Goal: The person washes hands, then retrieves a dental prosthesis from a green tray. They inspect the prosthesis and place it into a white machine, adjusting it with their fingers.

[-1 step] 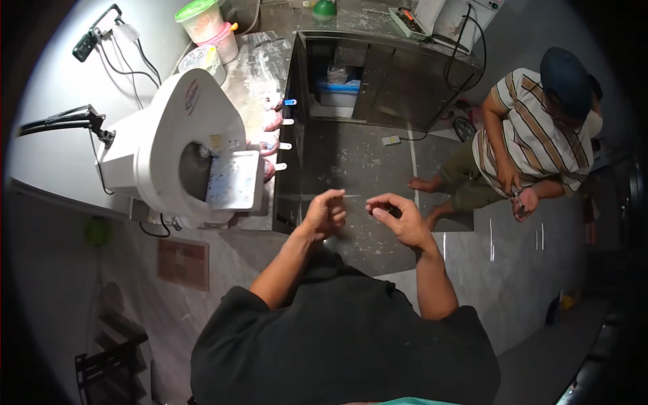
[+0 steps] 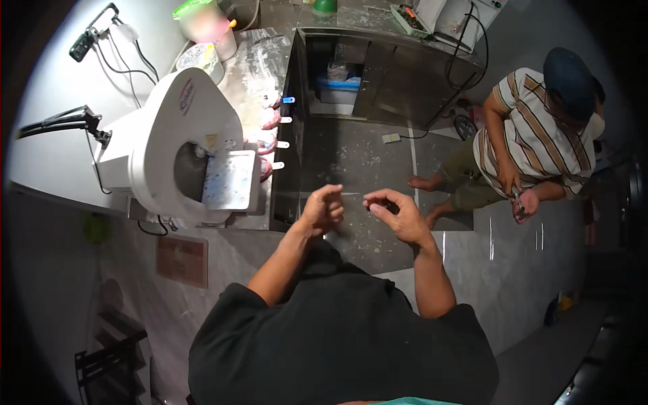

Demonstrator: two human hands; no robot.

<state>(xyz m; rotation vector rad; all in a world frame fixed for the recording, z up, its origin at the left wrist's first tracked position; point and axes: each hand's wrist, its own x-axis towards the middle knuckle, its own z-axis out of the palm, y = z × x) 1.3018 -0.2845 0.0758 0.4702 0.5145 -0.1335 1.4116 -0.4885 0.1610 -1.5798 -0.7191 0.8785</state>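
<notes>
My left hand (image 2: 322, 209) is raised in front of my chest with its fingers curled in; whatever they may hold is hidden. Facing it across a small gap is my right hand (image 2: 403, 217), its fingers bent and its thumb a little apart from them, with nothing visible between. Both hands hover over the dark floor, away from the counter. Closest on the left is a white machine (image 2: 152, 145) with a round dark opening, and a speckled white tray (image 2: 231, 181) at its front. Several pinkish moulds in dental impression trays (image 2: 268, 142) lie along the counter edge, handles pointing right.
On the right another person (image 2: 540, 128) in a striped shirt sits holding a small dark object. Tubs (image 2: 202, 61) stand on the left counter (image 2: 253, 50); a metal cabinet (image 2: 398, 84) runs along the back. A corded white box (image 2: 391, 138) lies on the floor.
The whole view has shifted very slightly. My hands keep nearly the same pose and spacing.
</notes>
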